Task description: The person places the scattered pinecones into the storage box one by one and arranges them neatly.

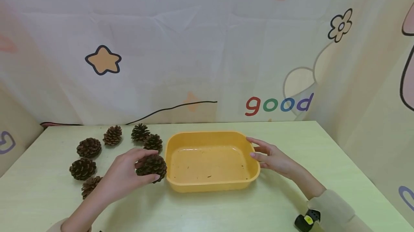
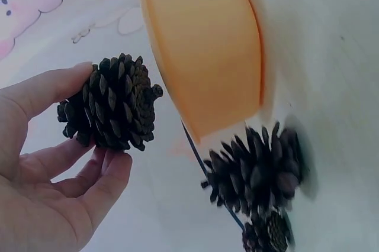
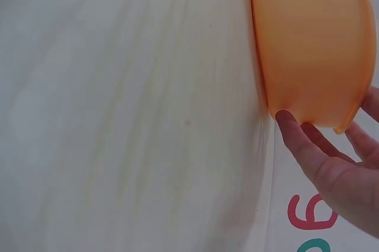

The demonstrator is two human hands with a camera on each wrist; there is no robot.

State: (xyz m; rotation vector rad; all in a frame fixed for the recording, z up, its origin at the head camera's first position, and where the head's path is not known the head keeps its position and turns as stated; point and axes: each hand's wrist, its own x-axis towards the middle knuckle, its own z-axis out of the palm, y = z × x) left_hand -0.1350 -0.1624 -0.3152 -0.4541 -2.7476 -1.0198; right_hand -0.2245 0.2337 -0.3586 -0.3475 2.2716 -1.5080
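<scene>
In the head view my left hand (image 1: pixel 126 174) holds a brown pine cone (image 1: pixel 153 167) between thumb and fingers, raised just left of the yellow plastic tub (image 1: pixel 211 186). The left wrist view shows the same pine cone (image 2: pixel 115 104) off the table, its stem end pointing at the tub wall (image 2: pixel 207 45). My right hand (image 1: pixel 275 161) grips the tub's right end, with thumb and index finger at the rim. In the right wrist view its other fingers (image 3: pixel 305 145) touch the outer wall. Small dark flecks lie on the tub's floor, with no pine cones there.
Several more pine cones lie on the pale table (image 1: pixel 323 174) at left: a pair (image 1: pixel 140 132) behind the left hand, another (image 1: pixel 113 135) farther left, and others (image 1: pixel 83 169) along the left side. A printed curtain (image 1: pixel 194 63) hangs along the table's back edge.
</scene>
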